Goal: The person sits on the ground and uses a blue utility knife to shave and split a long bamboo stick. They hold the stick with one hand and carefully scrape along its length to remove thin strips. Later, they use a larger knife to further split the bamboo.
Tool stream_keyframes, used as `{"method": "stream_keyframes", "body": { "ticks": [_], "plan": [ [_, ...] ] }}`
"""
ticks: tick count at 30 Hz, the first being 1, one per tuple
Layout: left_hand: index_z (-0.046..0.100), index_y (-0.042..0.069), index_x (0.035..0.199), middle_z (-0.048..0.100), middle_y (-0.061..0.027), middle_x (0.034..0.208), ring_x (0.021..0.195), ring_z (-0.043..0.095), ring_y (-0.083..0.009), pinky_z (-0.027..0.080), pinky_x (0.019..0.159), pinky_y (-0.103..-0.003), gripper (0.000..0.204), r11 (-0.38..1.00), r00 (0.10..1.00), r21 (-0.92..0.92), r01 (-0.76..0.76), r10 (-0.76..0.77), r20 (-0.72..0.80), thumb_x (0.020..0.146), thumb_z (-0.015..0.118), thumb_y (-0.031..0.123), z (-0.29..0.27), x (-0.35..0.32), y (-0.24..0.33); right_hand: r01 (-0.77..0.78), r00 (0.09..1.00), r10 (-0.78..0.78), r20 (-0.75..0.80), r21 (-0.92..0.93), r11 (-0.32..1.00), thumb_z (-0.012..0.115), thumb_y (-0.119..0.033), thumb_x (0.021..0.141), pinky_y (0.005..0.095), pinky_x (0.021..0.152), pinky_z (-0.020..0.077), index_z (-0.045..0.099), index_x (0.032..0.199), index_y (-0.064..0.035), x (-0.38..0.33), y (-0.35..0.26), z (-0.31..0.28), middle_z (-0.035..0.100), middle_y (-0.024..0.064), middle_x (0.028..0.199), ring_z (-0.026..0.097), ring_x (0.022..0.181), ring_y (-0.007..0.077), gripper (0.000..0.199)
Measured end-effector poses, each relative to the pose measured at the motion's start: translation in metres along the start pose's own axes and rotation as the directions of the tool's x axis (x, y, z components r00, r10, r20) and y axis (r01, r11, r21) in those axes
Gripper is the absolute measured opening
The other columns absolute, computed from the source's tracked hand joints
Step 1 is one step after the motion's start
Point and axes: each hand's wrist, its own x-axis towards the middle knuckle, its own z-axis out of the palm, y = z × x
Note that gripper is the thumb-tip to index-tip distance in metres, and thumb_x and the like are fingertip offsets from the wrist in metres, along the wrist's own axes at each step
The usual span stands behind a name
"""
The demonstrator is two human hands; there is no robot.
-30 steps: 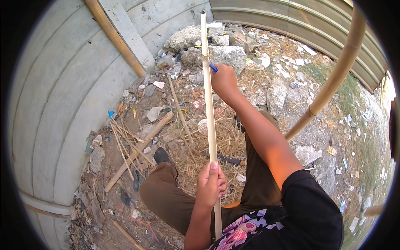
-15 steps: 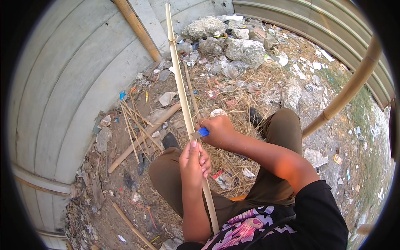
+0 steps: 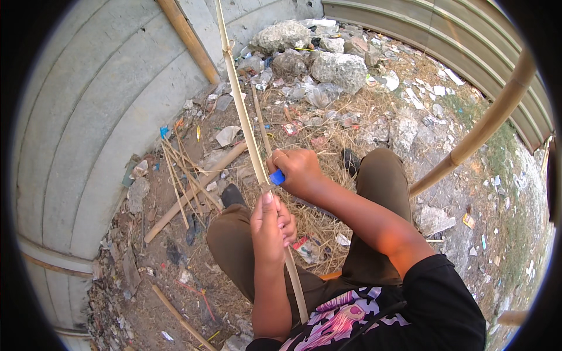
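Two hands on bamboo strip point(image 3: 243, 123); we note long axis running away-up from chest. Left hand point(image 3: 270, 225) clenched round strip; right hand point(image 3: 298, 169), just beyond, grasps blue-handled tool point(image 3: 276, 176) against it.

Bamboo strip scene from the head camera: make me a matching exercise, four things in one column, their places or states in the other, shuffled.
1. left hand
2. right hand
3. rocks
4. thick pole

a. leans on the grey wall
b. piled far ahead
c. holds a blue tool at the strip
d. grips the strip lower down

Pairs: 1-d, 2-c, 3-b, 4-a
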Motion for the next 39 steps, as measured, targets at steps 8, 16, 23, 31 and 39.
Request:
{"method": "stream_keyframes", "body": {
  "ticks": [8,16,23,31,39],
  "plan": [
    [0.041,0.013,0.090,0.035,0.0036,0.064,0.045,0.030,-0.0032,0.024,0.037,-0.019,0.032,1.000,1.000,0.021,-0.002,0.002,-0.003,0.110,0.039,0.038,0.003,-0.001,0.000,-0.011,0.998,0.007,-0.070,-0.045,0.999,0.068,-0.011,0.078,0.0389,0.043,0.0445,0.056,0.067,-0.0123,0.008,0.006,0.009,0.054,0.0064,0.054,0.059,0.047,0.0268,0.016],
    [0.040,0.013,0.088,0.035,0.0037,0.064,0.045,0.030,-0.0031,0.025,0.037,-0.020,0.034,0.998,1.000,0.054,-0.014,0.014,-0.010,0.110,0.039,0.040,0.004,0.000,-0.003,-0.028,0.998,0.023,-0.060,-0.081,0.996,0.071,-0.013,0.080,0.0394,0.044,0.0451,0.057,0.065,-0.0118,0.013,0.009,0.004,0.056,0.0083,0.055,0.060,0.049,0.0279,0.021],
    [0.041,0.013,0.087,0.033,0.0037,0.063,0.045,0.028,-0.0029,0.022,0.035,-0.020,0.035,0.996,0.999,0.080,0.032,-0.032,0.003,0.110,0.039,0.039,0.021,-0.002,-0.015,-0.242,0.970,0.237,-0.052,-0.129,0.962,0.075,-0.026,0.077,0.0430,0.052,0.0512,0.071,0.077,-0.0151,0.035,0.030,-0.012,0.066,0.0093,0.064,0.066,0.056,0.0309,0.012],
    [0.040,0.013,0.088,0.034,0.0033,0.064,0.045,0.029,-0.0034,0.023,0.036,-0.020,0.035,0.990,0.997,0.129,0.056,-0.063,0.049,0.110,0.038,0.040,0.027,-0.005,-0.022,-0.408,0.913,0.397,-0.093,-0.156,0.900,0.076,-0.030,0.077,0.0466,0.062,0.0531,0.070,0.073,-0.0110,0.053,0.052,-0.018,0.067,0.0143,0.068,0.067,0.066,0.0351,0.020],
    [0.037,0.013,0.086,0.036,0.0030,0.065,0.045,0.034,-0.0033,0.028,0.038,-0.020,0.038,0.973,0.982,0.202,0.112,-0.140,0.128,0.110,0.037,0.042,0.038,-0.009,-0.029,-0.560,0.828,0.554,-0.090,-0.182,0.808,0.070,-0.034,0.085,0.0495,0.065,0.0517,0.070,0.075,-0.0071,0.093,0.087,-0.056,0.067,0.0175,0.073,0.066,0.071,0.0402,0.029]
  ]
}}
